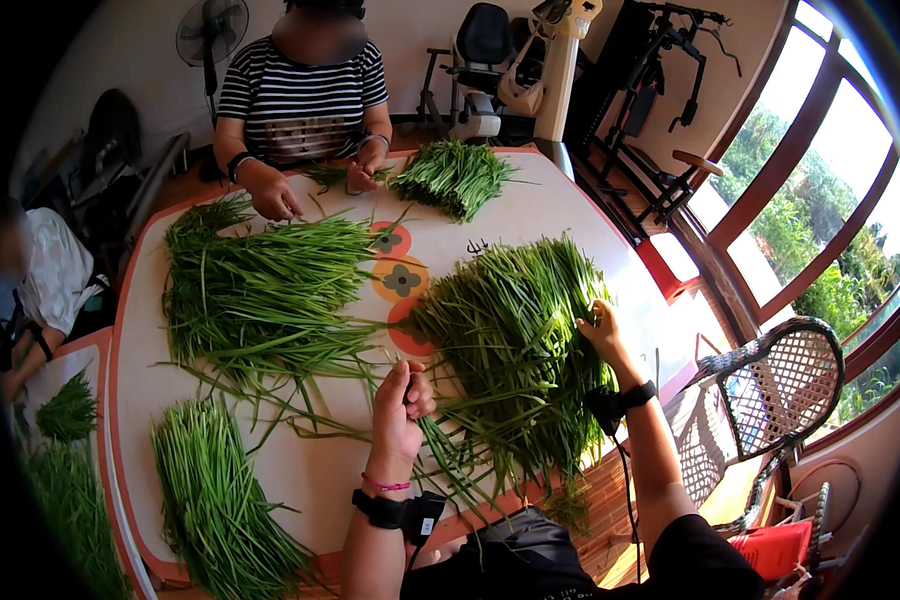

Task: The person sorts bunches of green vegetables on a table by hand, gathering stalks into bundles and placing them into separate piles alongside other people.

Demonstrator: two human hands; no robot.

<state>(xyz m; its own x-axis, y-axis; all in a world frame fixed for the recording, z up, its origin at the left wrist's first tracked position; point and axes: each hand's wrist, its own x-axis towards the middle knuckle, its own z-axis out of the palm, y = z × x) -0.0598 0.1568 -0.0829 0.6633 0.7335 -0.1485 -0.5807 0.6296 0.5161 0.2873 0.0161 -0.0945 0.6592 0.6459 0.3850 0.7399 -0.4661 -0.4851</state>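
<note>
A large heap of long green chives (515, 340) lies on the table in front of me, its blades spilling toward the near edge. At the heap's right side is my right hand (604, 335), fingers bent and apart, touching the stalks. My left hand (404, 402) is raised left of the heap, fingers curled closed with the thumb on top. Whatever is inside that fist is hidden; loose blades hang close beneath it. Farther left lies another broad pile of chives (270, 285). A neat bundle of chives (220, 500) rests at the near left.
Across the white, orange-edged table (135, 400) sits a person in a striped shirt (305, 95), hands over some stalks, beside another chive bundle (455, 178). At far left is a second person (55, 265) by more greens. A woven chair (780, 390) stands right; exercise machines stand behind.
</note>
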